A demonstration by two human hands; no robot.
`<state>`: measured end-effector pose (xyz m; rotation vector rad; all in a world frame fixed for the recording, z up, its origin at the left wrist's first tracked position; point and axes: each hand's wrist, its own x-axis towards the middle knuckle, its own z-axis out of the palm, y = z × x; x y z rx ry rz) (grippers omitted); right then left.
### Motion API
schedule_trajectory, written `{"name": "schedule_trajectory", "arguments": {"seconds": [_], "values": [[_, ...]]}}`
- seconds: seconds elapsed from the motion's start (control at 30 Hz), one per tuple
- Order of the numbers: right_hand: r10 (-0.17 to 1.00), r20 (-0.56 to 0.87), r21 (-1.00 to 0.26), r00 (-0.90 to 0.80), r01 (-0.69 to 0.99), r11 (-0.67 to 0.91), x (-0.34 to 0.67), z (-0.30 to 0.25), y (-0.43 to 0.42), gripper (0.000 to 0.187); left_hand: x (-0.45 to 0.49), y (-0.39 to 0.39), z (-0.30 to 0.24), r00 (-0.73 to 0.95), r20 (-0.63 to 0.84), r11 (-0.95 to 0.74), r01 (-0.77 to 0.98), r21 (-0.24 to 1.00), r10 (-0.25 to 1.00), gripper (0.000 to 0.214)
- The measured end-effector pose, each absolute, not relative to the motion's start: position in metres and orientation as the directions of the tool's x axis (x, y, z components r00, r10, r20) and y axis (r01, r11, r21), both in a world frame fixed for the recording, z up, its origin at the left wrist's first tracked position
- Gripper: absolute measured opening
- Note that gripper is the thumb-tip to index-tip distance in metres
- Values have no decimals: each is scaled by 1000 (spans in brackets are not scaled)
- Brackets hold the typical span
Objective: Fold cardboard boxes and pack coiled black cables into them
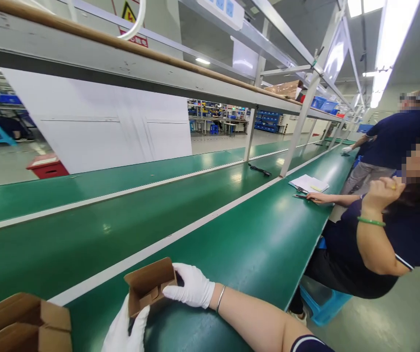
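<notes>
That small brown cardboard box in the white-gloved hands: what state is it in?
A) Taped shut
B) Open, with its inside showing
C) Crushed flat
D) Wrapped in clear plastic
B. The cardboard box has its top unfolded and its brown inside in view, with the white-gloved right hand against it.

Long green workbenches (122, 234) under fluorescent ceiling lights (391, 44)
</notes>
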<state>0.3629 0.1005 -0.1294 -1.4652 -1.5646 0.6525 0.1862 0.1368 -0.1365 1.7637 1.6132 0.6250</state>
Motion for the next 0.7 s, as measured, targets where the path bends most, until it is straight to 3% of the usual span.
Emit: {"name": "schedule_trajectory", "arguments": {"seconds": [0.2, 0.37, 0.53, 0.7], "values": [[891, 434, -844, 134, 406, 350, 361, -134, 104, 54, 191, 130, -141, 127, 14, -83, 561, 824, 992, 70], [911, 387, -855, 141, 426, 297, 363, -140, 106, 57, 190, 133, -149, 160, 23, -109, 553, 826, 987, 76], [856, 474, -849, 205, 364, 383, 362, -140, 105, 59, 192, 131, -157, 220, 119, -213, 478, 852, 968, 68], [880, 406, -887, 246, 339, 315, 363, -142, 104, 55, 193, 127, -166, 207, 143, -228, 483, 845, 968, 68]]}}
